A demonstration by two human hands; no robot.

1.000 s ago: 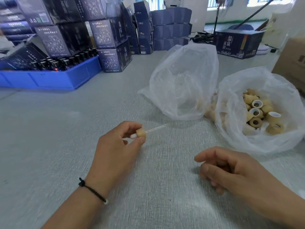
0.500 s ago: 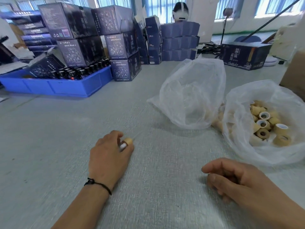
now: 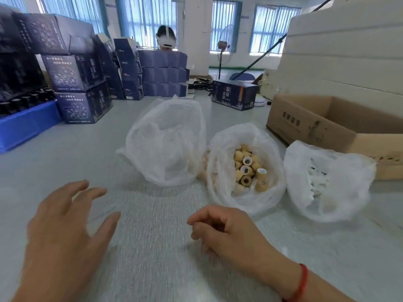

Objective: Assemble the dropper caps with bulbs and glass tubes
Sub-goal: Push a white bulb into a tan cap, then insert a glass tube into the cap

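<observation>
1. While no finished dropper can be seen anywhere on the grey table, the task is judged to be between pieces, with a fresh assembly yet to be begun.
2. The left hand is held spread above the table, fingers straight and apart, and nothing is grasped by it.
3. The right hand is seen with its fingers curled inward near the table; whether something small is pinched inside cannot be told, as the fingertips are turned under and blurred.
4. A large supply of tan caps is left in the middle plastic bag, just beyond the right hand.
5. White pieces, taken to be the bulbs, are held in the right-hand bag, beside an open cardboard box.
6. The contents of the left bag cannot be made out through the cloudy plastic; glass tubes may be kept there.
7. Much work is judged to remain: a cap, a bulb and a tube must be fetched and joined for each of the many caps.
</observation>
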